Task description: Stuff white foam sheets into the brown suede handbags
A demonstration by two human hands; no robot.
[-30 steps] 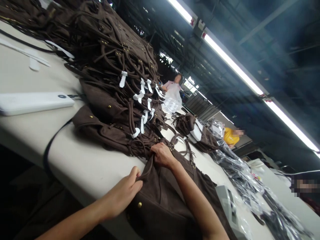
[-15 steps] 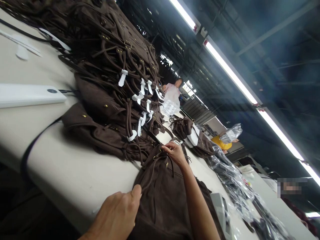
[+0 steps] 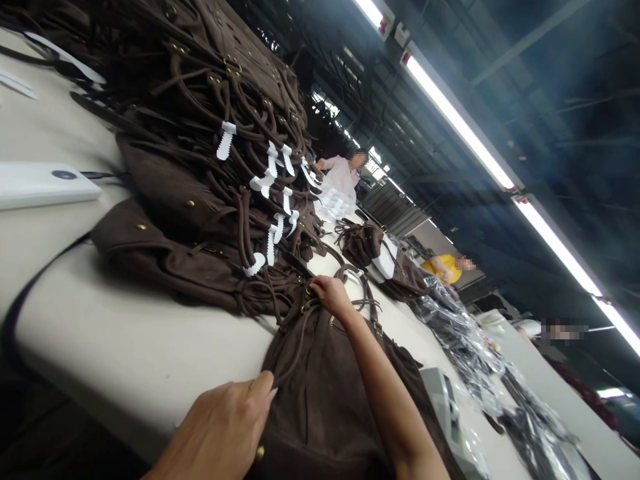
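A dark brown suede bag (image 3: 327,393) lies on the pale table (image 3: 130,347) right in front of me. My left hand (image 3: 225,427) pinches a thin brown drawstring cord (image 3: 293,347) at the bag's near edge. My right hand (image 3: 330,297) is closed on the gathered top of the bag, by its strap ring. Just beyond my right hand rises a tall pile of the same brown bags (image 3: 215,167), their straps carrying white tags (image 3: 273,173).
A white power bank (image 3: 40,187) lies at the left with a dark cable. Another brown bag (image 3: 380,257) sits farther along, then crumpled clear plastic bags (image 3: 465,333). A grey device (image 3: 445,407) lies right of my arm. Other people work at the far end.
My left hand has drawn back toward me along the cord. My right hand has moved up to the bag's gathered top. The view has swung slightly left.
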